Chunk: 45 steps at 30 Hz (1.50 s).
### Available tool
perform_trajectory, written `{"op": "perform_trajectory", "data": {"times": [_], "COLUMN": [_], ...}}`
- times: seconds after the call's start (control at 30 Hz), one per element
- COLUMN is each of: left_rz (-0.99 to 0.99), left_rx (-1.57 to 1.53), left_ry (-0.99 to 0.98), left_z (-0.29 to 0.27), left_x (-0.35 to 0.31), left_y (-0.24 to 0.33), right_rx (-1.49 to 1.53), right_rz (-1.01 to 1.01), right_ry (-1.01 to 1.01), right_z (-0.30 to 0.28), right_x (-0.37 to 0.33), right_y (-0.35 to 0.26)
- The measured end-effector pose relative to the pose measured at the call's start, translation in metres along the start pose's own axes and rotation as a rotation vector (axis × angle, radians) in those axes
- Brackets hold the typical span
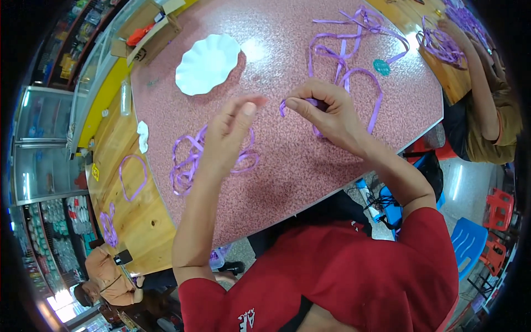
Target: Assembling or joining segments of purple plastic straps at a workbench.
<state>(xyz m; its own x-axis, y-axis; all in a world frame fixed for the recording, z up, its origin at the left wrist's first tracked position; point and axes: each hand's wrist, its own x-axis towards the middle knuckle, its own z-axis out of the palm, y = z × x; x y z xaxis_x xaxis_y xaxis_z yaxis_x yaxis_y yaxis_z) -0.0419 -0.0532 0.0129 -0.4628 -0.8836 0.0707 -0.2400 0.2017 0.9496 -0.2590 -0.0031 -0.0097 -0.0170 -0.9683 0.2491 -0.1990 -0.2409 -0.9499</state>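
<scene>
My right hand [327, 110] is closed in a pinch on a purple ribbon [282, 108], whose short looped end sticks out past the thumb toward my left hand. More of that ribbon shows between the fingers. My left hand [233, 124] is just across from it, fingers stretched forward and slightly blurred, with nothing visible between them. Under and beside my left forearm lies a loose heap of purple ribbon [185, 166], partly hidden by the arm. Beyond my right hand, another tangle of purple ribbon [340, 52] spreads over the pink speckled table [276, 182].
A white scalloped dish [207, 63] sits at the far left of the table, near an open cardboard box [146, 36]. A teal round tag [381, 67] lies at right. Co-workers sit at wooden tables on both sides; one's hand [453, 33] is by purple ribbon [441, 47].
</scene>
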Motion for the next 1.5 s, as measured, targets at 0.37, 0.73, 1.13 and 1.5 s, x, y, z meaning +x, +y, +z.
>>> {"op": "perform_trajectory", "data": {"times": [0.37, 0.73, 1.13, 1.5], "left_rz": [-0.179, -0.246, -0.173, -0.021], "left_rx": [-0.738, -0.685, -0.787, -0.698], "left_ry": [-0.167, -0.062, 0.092, 0.170], "left_z": [0.025, 0.026, 0.004, 0.018], "left_x": [-0.040, -0.060, -0.071, -0.077], "left_y": [0.000, 0.022, 0.005, -0.001], "right_rx": [-0.140, -0.190, -0.210, 0.533], "right_rz": [-0.276, -0.339, -0.360, 0.163], "right_ry": [0.067, -0.003, -0.037, -0.241], "right_z": [0.007, 0.017, 0.028, 0.055], "right_x": [-0.023, -0.032, -0.035, -0.034], "right_y": [-0.019, -0.029, -0.032, -0.047]}}
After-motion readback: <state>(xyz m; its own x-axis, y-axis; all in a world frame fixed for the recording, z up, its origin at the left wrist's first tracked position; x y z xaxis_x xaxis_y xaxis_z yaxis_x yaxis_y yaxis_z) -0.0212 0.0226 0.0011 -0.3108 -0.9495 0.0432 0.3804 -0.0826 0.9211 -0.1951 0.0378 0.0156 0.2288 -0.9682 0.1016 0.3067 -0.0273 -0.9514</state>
